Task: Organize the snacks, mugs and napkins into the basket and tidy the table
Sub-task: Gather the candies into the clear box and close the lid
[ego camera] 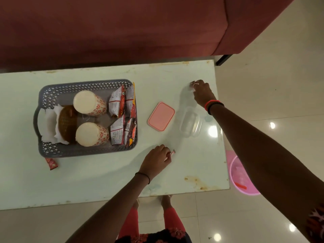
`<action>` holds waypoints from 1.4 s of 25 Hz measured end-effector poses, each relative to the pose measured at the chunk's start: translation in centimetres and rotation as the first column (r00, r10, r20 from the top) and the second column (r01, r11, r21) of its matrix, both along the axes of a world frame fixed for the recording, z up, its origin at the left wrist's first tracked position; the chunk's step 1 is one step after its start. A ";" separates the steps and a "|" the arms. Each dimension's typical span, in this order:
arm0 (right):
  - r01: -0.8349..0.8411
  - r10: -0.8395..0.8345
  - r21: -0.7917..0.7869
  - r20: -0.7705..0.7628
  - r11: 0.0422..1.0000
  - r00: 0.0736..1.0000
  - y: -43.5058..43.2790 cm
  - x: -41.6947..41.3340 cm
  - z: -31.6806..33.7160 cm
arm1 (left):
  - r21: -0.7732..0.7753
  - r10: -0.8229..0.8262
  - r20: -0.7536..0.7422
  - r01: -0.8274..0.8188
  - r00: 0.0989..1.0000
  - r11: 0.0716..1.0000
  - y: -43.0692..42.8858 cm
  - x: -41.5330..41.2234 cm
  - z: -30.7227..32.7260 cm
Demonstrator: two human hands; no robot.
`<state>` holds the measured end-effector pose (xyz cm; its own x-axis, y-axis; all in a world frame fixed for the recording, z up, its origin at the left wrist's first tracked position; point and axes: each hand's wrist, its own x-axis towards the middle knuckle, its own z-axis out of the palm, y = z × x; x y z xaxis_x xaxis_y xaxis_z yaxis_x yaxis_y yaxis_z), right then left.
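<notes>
A grey perforated basket [52,92] stands on the left half of the pale table [105,176]. Inside it are two patterned mugs [89,103] upside down, white napkins [50,123] with a brown holder, and several red snack packets [122,116]. My left hand [156,159] rests low on the table to the right of the basket, fingers pinched on a small red wrapper scrap [173,151]. My right hand [201,92] is near the far right edge, fingers pinched on another small scrap [192,82].
A pink lid [161,116] and a clear plastic box [191,123] lie between my hands. A red wrapper piece [51,163] lies by the basket's near corner. A pink bin [242,178] stands on the floor at right. A maroon sofa [122,28] lies beyond the table.
</notes>
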<state>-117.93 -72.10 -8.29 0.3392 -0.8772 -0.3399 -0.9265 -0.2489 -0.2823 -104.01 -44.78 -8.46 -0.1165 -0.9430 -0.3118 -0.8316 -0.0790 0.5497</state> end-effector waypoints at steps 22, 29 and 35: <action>0.515 -0.531 0.171 0.450 0.840 0.718 12.2 -3.8 4.7 | 0.167 0.437 -0.341 -0.403 0.832 0.900 -11.4 -4.0 4.1; 0.367 -0.415 0.196 0.386 0.909 0.824 13.4 -2.7 4.4 | 0.174 0.459 -0.306 -0.424 0.834 0.889 -8.0 -2.5 5.4; 0.356 -0.394 0.168 0.390 0.919 0.832 15.4 -1.5 6.6 | 0.147 0.469 -0.312 -0.445 0.827 0.883 -5.4 -1.3 8.1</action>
